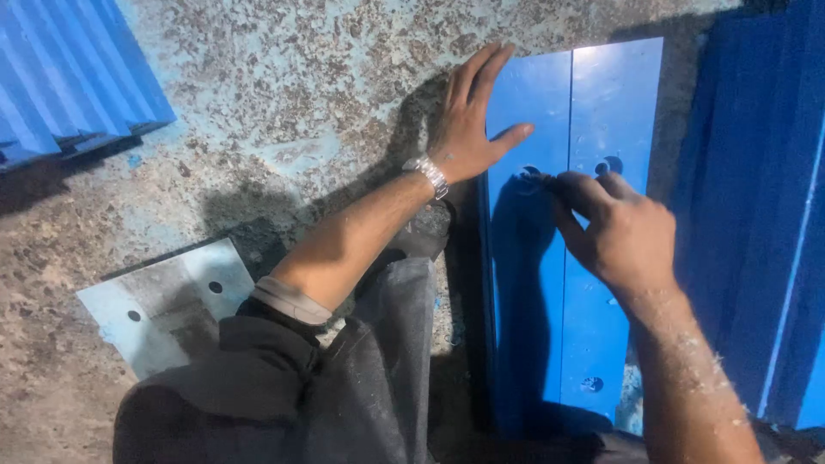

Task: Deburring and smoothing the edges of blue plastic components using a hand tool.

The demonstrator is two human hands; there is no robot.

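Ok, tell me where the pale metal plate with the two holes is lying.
In the head view the pale metal plate lies on the floor at lower left, beside the left forearm and knee, away from the blue panel that both hands touch.

A rough, paint-flecked concrete floor (284, 94) carries everything. Two blue strips (601, 103) lie side by side under the hands, a pale holed plate (172, 301) lies left of the left hand, and blue ribbed sheets (69, 77) lie farther left.

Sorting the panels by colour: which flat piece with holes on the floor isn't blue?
The pale grey plate at lower left beside the knee, with two dark holes. The folded panel under both hands is bright blue.
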